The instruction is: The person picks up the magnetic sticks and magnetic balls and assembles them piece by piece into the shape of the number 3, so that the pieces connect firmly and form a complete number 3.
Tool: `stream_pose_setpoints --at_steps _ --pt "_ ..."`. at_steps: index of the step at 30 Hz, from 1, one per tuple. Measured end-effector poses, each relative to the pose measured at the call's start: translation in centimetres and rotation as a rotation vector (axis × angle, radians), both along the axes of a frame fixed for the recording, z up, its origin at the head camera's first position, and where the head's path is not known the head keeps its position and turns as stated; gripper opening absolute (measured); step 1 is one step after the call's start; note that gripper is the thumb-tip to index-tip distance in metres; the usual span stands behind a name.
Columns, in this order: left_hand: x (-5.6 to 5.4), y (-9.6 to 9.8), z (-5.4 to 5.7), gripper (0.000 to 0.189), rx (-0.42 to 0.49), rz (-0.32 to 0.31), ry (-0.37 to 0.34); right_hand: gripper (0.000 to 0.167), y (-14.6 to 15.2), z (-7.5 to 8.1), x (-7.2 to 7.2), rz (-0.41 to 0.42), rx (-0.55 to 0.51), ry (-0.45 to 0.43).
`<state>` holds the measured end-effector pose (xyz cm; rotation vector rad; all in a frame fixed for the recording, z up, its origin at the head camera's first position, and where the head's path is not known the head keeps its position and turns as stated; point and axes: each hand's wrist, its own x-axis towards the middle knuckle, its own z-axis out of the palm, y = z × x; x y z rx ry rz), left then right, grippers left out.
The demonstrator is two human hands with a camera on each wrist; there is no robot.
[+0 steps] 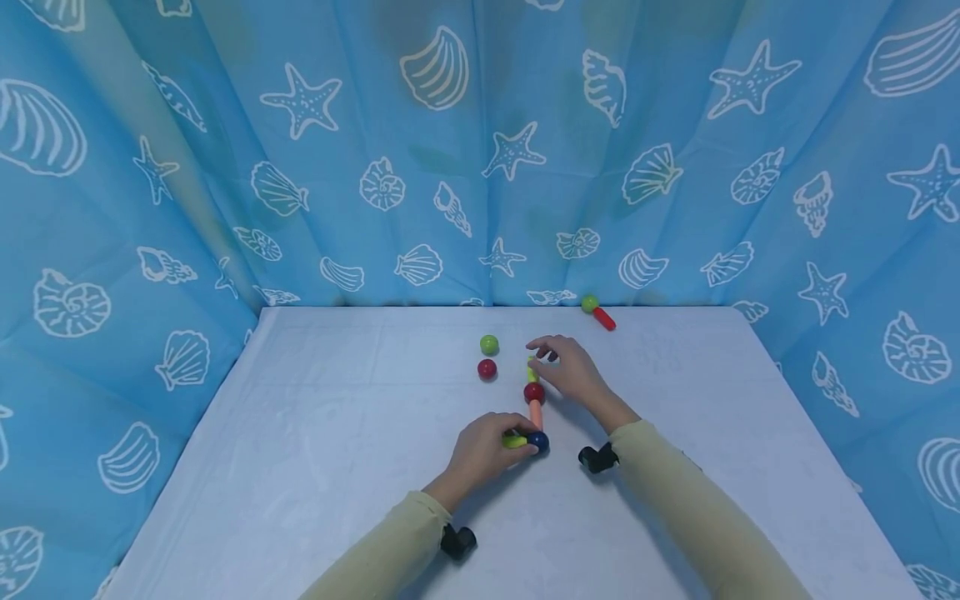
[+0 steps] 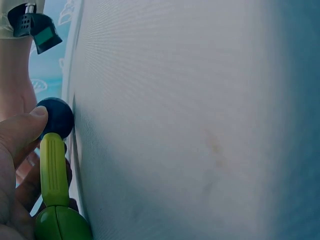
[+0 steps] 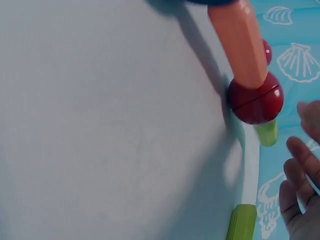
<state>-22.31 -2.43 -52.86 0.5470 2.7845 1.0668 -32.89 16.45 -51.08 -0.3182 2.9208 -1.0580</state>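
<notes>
I see glossy ball-and-rod chain (image 1: 536, 415) near middle of white-clothed table (image 1: 337, 417). Dark blue ball (image 1: 540, 442), salmon-orange rod (image 3: 239, 45), dark red seamed ball (image 1: 534, 393) and short yellow-green rod (image 1: 532, 376) run in line. Left hand (image 1: 483, 448) pinches blue ball, thumb on its side; ribbed yellow-green rod (image 2: 54, 170) joins it, seamed green ball (image 2: 57, 225) at other end. Right hand (image 1: 568, 368) hovers beside short rod, fingers loosely curved, thumb parted, holding nothing.

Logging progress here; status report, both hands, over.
Left hand pinches blue ball. Right hand empty, near yellow stick. Orange stick runs between blue ball and red ball. Nothing visibly blocks either hand.
</notes>
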Motion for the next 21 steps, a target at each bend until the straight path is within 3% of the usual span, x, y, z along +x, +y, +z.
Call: stream_pose_setpoints --at_steps 10,21 --pt "0.0 -0.2 -0.3 0.03 0.005 -0.009 0.031 0.038 -1.6 -0.1 -2.2 0.18 0.024 -0.072" --pt "0.1 -0.4 0.0 0.026 0.018 -0.035 0.068 0.046 -3.3 -0.2 -3.0 0.312 0.029 -0.159"
